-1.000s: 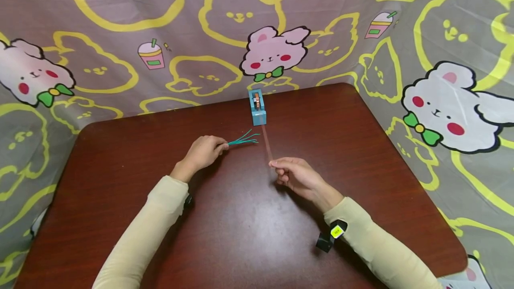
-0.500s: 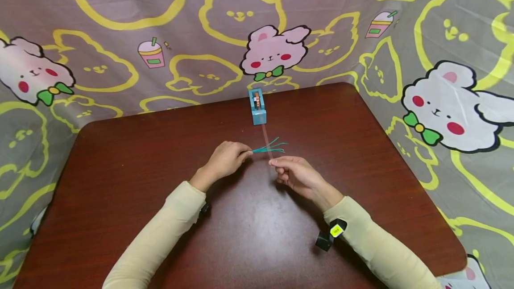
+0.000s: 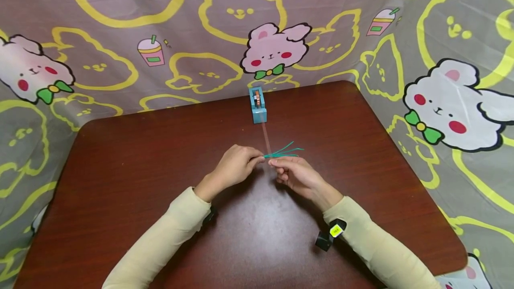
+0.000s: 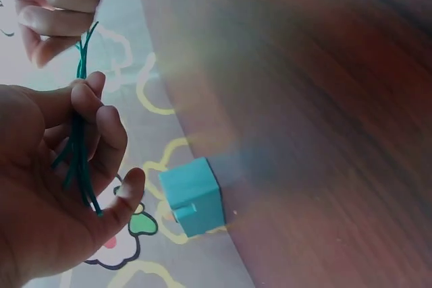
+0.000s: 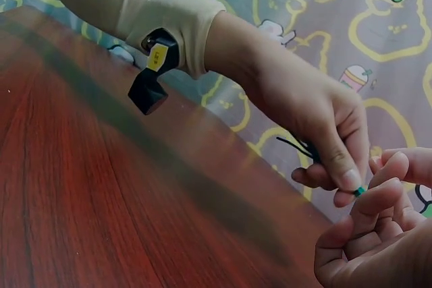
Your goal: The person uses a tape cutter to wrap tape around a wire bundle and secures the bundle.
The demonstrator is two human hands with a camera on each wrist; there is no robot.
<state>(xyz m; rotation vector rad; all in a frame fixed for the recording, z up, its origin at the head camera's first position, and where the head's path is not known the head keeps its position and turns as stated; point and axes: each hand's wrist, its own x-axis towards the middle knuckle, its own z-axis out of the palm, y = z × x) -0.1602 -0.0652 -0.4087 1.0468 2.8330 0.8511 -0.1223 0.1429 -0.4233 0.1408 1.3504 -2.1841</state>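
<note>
My left hand (image 3: 234, 166) pinches a bundle of thin green wires (image 3: 287, 153) between thumb and fingers. Their loose ends fan out to the right, and in the left wrist view the other ends of the wires (image 4: 79, 160) lie along the palm. A clear tape strip (image 3: 265, 137) runs from the blue tape dispenser (image 3: 259, 116) to my right hand (image 3: 301, 177), whose thumb and forefinger pinch its end. The bundle crosses the tape just beyond the right fingertips. In the right wrist view the left hand (image 5: 317, 133) meets the right hand (image 5: 378, 234), fingertips close together.
A dark red-brown table (image 3: 152, 159) with rounded corners lies beneath both hands. Cartoon-printed cloth (image 3: 192, 35) hangs behind it and along its sides. The tape dispenser stands near the back edge. A black wrist camera (image 3: 323, 241) is strapped to the right sleeve.
My left hand has moved right and slightly nearer, bringing the green wires from left of the tape to across it, beside the right fingertips. The right hand has stayed in place, holding the tape.
</note>
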